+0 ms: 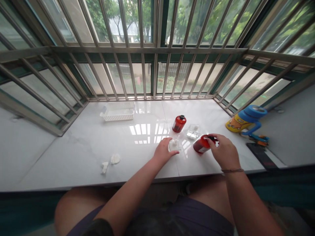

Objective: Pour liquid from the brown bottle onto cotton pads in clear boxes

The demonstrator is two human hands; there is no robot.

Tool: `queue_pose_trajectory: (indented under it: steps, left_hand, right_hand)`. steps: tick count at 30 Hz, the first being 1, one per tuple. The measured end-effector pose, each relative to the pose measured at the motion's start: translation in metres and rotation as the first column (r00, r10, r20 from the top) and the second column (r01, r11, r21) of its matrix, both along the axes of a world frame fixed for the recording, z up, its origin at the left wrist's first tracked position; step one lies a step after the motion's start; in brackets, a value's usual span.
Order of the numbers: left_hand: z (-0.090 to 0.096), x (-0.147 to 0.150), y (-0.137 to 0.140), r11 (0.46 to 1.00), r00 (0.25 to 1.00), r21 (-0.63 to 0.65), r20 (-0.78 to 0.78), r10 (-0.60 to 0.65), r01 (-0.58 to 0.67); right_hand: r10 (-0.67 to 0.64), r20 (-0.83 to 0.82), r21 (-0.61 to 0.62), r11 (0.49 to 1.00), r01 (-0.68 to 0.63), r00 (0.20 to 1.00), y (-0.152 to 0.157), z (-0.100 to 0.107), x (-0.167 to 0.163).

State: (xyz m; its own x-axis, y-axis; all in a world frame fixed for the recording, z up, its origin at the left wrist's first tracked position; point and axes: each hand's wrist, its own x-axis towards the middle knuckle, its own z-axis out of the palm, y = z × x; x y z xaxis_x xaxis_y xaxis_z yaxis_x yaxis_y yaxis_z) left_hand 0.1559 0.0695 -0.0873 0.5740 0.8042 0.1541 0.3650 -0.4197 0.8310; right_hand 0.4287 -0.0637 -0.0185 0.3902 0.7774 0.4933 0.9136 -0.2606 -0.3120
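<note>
From my feed, the white marbled counter (78, 144) offers its broadest run at left, between the far plastic basket (118, 116) and the near edge. A blue-and-yellow flask (242, 119) bounds the right. Mid-counter, my left hand (163, 151), spread partway, holds a small clear container (174, 145); my right hand (225, 149), fingers drawn together, grips the nearer red bottle (201, 145) by its black top. The farther red bottle (179, 125) and clear case (193, 131) crowd the far side. Two crumpled tissues (115, 159) lie near left.

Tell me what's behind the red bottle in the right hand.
Beyond the red bottle sits a clear container, and farther back to the left, another red bottle. The held bottle and right hand hide the counter directly behind, so that patch can't be seen.
</note>
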Motion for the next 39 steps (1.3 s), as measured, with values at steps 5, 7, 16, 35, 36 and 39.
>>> queue_pose_trajectory:
  steps: [5, 7, 16, 35, 36, 39]
  left_hand:
    - [0.001, 0.055, 0.004, 1.000, 1.000, 0.001, 0.012, -0.014, 0.014]
    - [0.001, 0.070, 0.003, 1.000, 1.000, -0.001, 0.015, -0.022, 0.022]
    - [-0.006, 0.078, -0.005, 0.995, 0.995, -0.013, 0.022, -0.101, 0.101]
    - [0.019, -0.025, -0.021, 0.958, 0.975, 0.223, 0.170, 0.144, -0.180]
    - [0.020, -0.026, -0.019, 0.965, 0.979, 0.209, 0.162, 0.127, -0.160]
    - [0.017, -0.025, -0.014, 0.981, 0.978, 0.101, 0.145, 0.153, -0.168]
  right_hand:
    - [0.060, -0.014, -0.003, 0.998, -0.060, 0.998, 0.003, 0.002, 0.014]
    - [0.069, -0.014, -0.002, 0.998, -0.069, 0.997, 0.004, 0.001, 0.016]
    - [0.087, -0.014, 0.016, 0.996, -0.087, 0.996, 0.005, -0.002, 0.016]
    - [0.534, -0.047, 0.285, 0.817, -0.501, 0.844, 0.034, 0.050, -0.130]
    - [0.570, -0.055, 0.277, 0.798, -0.536, 0.820, 0.035, 0.044, -0.137]
    - [0.547, -0.034, 0.285, 0.807, -0.517, 0.836, 0.032, 0.029, -0.142]
